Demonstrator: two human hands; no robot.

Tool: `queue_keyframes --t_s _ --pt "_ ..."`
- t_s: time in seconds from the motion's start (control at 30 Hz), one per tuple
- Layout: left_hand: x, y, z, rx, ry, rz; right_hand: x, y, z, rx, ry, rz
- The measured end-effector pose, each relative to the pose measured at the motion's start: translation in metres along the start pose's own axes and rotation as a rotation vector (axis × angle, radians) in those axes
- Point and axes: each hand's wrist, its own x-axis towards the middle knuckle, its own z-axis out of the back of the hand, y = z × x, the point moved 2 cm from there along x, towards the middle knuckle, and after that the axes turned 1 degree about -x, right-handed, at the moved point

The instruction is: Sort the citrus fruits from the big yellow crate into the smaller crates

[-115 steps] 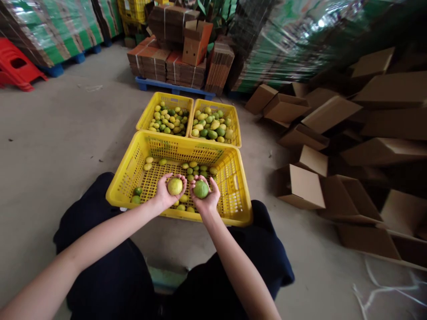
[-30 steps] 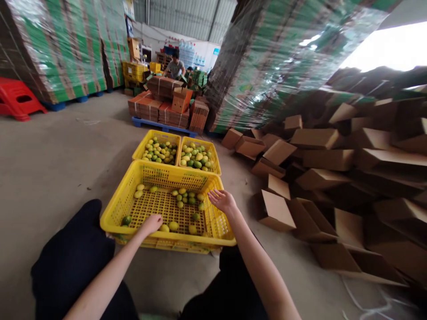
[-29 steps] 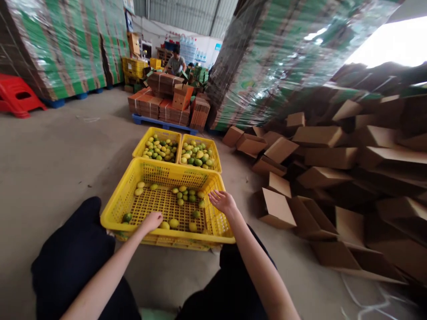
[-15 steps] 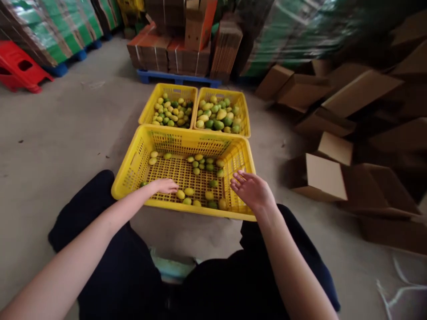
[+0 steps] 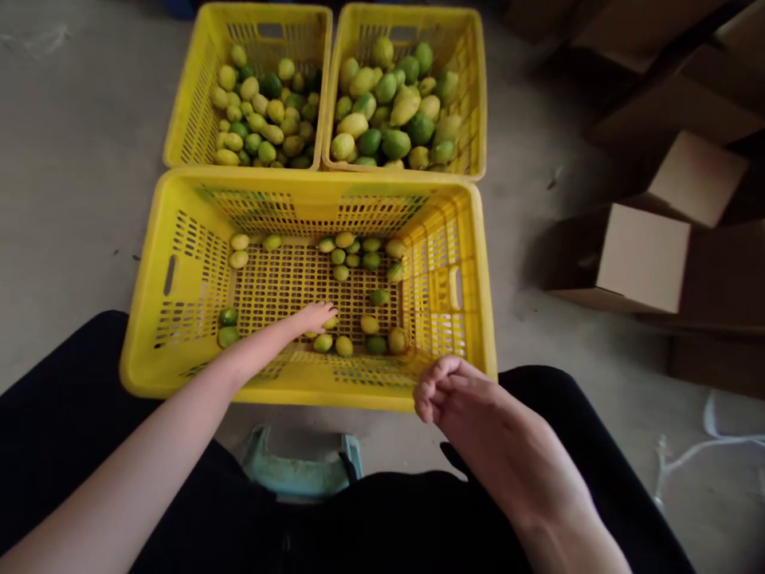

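Observation:
A large yellow plastic crate [image 5: 311,397] stands before my knees, with several yellow and green lemons scattered on its slatted floor. My left hand [image 5: 315,317] reaches low inside it, fingers stretched over a yellow lemon [image 5: 331,323] that they partly cover; no firm grip shows. Close by lie another yellow lemon [image 5: 343,346] and a greenish one [image 5: 323,343]. Over the crate's near right corner, my right hand [image 5: 472,406] has its fingers curled in, with no fruit visible in them. A green lemon pair [image 5: 228,327] rests by the left wall.
Behind stand two smaller yellow crates: the left crate [image 5: 170,151] and the right crate [image 5: 481,119], both holding many lemons. Opened cardboard boxes [image 5: 642,259] lie on the right. A pale green stool [image 5: 299,478] is between my legs. White strapping [image 5: 693,458] lies on the floor.
The view has tipped down and closer to the crates. My left hand has moved over the near lemons. My right hand has drawn back towards me, its fingers curling from open.

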Motion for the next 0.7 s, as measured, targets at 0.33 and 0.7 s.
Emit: queue_keyframes --t_s 0.33,0.7 --pt "-0.018 -0.019 0.052 -0.103 -0.109 0.248 -0.018 0.031 0.012 0.019 -0.117 0.284" --pt "-0.218 -0.064 0.13 -1.75 -0.187 -0.227 0.02 0.009 0.006 0.052 -0.131 0.225"
